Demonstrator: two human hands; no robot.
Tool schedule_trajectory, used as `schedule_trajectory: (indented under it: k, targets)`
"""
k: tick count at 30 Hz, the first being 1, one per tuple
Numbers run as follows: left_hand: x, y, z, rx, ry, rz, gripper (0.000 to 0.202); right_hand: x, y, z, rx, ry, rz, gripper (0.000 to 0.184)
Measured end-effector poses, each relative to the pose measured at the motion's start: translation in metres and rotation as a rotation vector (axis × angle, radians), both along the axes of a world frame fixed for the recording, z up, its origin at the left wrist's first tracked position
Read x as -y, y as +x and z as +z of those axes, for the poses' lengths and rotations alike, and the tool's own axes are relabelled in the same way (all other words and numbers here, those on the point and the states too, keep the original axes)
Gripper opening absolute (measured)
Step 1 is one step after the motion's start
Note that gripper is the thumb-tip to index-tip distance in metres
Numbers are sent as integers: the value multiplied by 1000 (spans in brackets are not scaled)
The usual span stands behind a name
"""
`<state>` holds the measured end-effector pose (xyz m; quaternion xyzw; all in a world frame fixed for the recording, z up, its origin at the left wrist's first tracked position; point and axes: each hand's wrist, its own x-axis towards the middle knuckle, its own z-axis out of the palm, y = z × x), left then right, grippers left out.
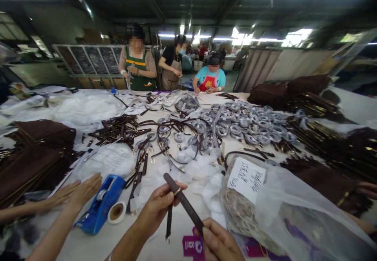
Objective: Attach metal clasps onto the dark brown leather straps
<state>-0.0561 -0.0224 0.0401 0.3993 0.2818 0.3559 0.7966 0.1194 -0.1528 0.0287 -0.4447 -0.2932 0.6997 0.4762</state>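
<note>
The long, flat, dark-brown leather-like strap (188,207) likely handles light and pliable, best pinched where the left hand (159,205) and right hand (222,240) close their fingers, toward opposite ends.

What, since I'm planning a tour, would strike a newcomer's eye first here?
Probably the bright blue plastic tape dispenser, left of the wearer's left hand on the pale table. Next, the heap of grey-wrapped coils farther back, right of centre. Then, front centre, the flat dark brown strap in left and right hand.
</note>
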Motion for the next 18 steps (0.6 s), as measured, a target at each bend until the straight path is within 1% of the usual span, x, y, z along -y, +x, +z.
schedule_trajectory:
  k: [1,3,5,6,8,12,15,17,18]
  targets:
    - [3,0,-2,-77,62,-46,34,-2,-1,2,-7,0,-2,41]
    - [9,1,-8,-188,120,-169,37,-5,-3,8,34,36,-14,42]
    - [17,2,-12,-219,118,-266,43,-7,-5,12,137,125,-46,46]
    - [21,3,-14,-214,112,-286,46,-8,-6,14,203,169,-66,47]
    - [28,4,-15,-204,124,-283,48,-7,-9,15,338,202,-101,47]
    - [42,4,-10,-270,197,-284,39,-5,-14,14,568,175,-122,64]
    - [54,6,-7,-338,347,-266,28,-7,-18,15,758,204,-153,75]
    - [62,10,-8,-360,446,-233,23,-8,-20,16,858,206,-172,76]
    - [66,12,-9,-360,472,-207,24,-9,-20,17,893,211,-173,74]
